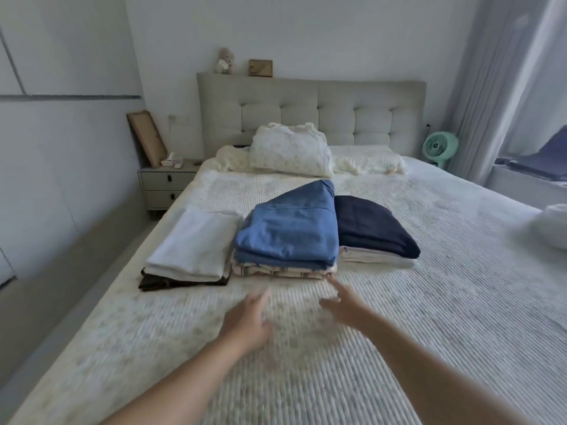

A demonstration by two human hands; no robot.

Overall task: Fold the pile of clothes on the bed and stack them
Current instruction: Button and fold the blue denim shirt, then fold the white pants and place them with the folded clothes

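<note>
Blue cloth tops the middle stack of 3 folded piles set side by side across the bed. Under the blue layers lies a striped pale garment, its front edge facing the person. To the left, a white folded piece sits on a dark one; to the right, a navy garment rests on pale folded pieces. The piles touch or nearly touch, which keeps them within easy reach of someone standing at the foot of the bed.

Both hands reach forward over the bedcover and hold nothing. The left hand is blurred, its fingers spread and loose, short of the middle stack. The right hand has its fingers apart too, with 1 fingertip stretched to the near right corner of that stack; whether it touches the fabric is hard to tell.

No loose clothes show on the near part of the bed, so the folding looks largely done. A white bundle at the right edge could be 1 more item, but it is too cut off to say. By my reading, the hands are placed to square up or lift the middle stack.
</note>
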